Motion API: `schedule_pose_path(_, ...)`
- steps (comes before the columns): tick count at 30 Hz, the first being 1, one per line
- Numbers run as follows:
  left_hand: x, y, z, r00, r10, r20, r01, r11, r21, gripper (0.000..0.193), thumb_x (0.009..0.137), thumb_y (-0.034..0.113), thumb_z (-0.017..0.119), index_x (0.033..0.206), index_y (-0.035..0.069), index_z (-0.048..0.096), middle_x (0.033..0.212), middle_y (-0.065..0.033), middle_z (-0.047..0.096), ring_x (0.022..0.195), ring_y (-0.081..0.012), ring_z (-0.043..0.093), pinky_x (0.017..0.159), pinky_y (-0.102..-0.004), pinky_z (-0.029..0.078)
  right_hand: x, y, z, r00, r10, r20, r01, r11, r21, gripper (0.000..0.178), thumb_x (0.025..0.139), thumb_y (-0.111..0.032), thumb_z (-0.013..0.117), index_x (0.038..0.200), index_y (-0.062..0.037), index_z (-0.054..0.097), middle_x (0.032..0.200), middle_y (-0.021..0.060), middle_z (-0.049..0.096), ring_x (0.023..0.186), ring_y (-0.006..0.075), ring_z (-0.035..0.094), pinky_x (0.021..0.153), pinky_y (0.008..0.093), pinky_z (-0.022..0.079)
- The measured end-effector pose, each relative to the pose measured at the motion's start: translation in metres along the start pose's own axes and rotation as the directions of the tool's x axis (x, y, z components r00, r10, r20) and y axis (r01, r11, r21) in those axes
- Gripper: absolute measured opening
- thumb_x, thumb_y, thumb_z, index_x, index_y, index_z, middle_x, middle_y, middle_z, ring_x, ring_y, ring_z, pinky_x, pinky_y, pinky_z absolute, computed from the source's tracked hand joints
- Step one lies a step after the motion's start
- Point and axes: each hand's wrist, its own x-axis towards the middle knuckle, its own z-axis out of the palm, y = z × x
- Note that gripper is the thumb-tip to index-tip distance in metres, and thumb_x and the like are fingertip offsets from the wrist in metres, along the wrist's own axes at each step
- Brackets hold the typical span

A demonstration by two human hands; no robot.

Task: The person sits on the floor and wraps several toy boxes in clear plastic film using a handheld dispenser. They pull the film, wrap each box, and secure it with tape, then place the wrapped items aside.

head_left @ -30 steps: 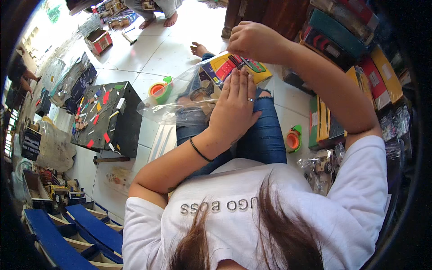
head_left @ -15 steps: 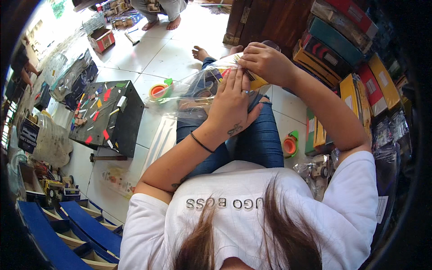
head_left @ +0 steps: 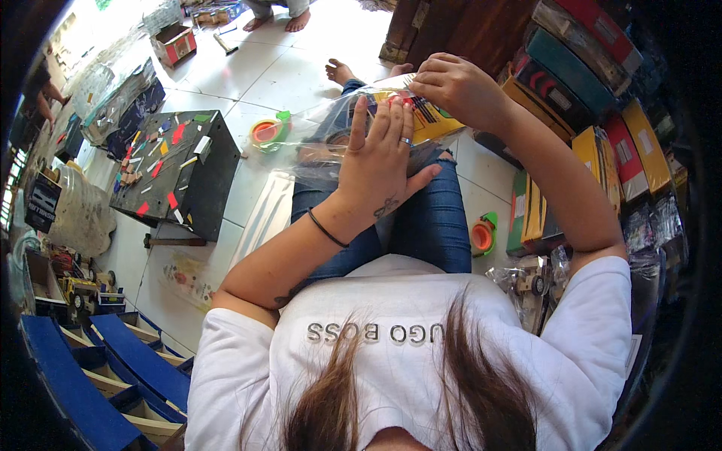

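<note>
Across my thighs lies a package with a yellow and purple printed face [head_left: 425, 116], covered by a loose clear plastic bag [head_left: 312, 139] that spreads out to the left. My left hand [head_left: 380, 146] rests flat on the plastic with its fingers extended and a little apart, a ring on one of them. At the far right edge of the package, my right hand [head_left: 459, 86] has its fingers bent and pinched together on the plastic. Its fingertips are partly hidden. Beneath the plastic, the package's lower part is hard to make out.
Orange tape in a green dispenser [head_left: 267, 131] lies left of the bag, another tape dispenser [head_left: 483, 234] right of my knee. A black box [head_left: 177, 173] strewn with coloured scraps stands left, a hammer [head_left: 177, 241] by it. Boxes [head_left: 594, 165] line the right; blue wooden frames [head_left: 113, 368] sit lower left.
The fingers of my left hand have spread from close together. My right hand has shifted slightly up and right, and more of the package's yellow face shows. The whole view has tilted slightly.
</note>
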Motion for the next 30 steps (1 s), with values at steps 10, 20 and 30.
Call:
schedule_pose_path(10, 0.010, -0.012, 0.005, 1.000, -0.009, -0.017, 0.009, 1.000, 0.019, 0.072, 0.092, 0.059, 0.036, 0.127, -0.002, 0.055, 0.129, -0.0131, 0.057, 0.129, -0.0218, 0.044, 0.114, -0.0539, -0.003, 0.018, 0.013, -0.001, 0.987, -0.062, 0.150, 0.071, 0.996, -0.056, 0.017, 0.074, -0.006, 0.071, 0.091, -0.0055, 0.069, 0.094, 0.0059, 0.068, 0.096, 0.0194, 0.063, 0.094, 0.0286, 0.047)
schedule_pose_path(20, 0.013, -0.018, 0.003, 0.999, -0.046, 0.002, 0.046, 0.993, -0.113, 0.063, 0.093, 0.050, 0.040, 0.127, -0.001, 0.055, 0.127, -0.0132, 0.058, 0.126, -0.0213, 0.048, 0.114, -0.0515, -0.001, 0.005, -0.015, -0.003, 0.970, -0.034, 0.240, 0.049, 0.997, -0.059, 0.030, 0.077, -0.004, 0.066, 0.106, 0.0031, 0.065, 0.103, 0.0106, 0.066, 0.106, 0.0211, 0.059, 0.101, 0.0316, 0.043)
schedule_pose_path(30, 0.022, -0.017, -0.016, 0.997, 0.012, -0.078, -0.025, 0.986, -0.167, 0.049, 0.089, 0.035, 0.052, 0.120, -0.003, 0.059, 0.117, -0.0168, 0.062, 0.119, -0.0296, 0.053, 0.118, -0.0466, 0.009, -0.008, -0.044, -0.004, 0.973, 0.158, 0.169, -0.144, 0.985, -0.093, 0.041, 0.078, -0.007, 0.062, 0.117, 0.0061, 0.060, 0.118, 0.0157, 0.062, 0.117, 0.0244, 0.055, 0.107, 0.0374, 0.037)
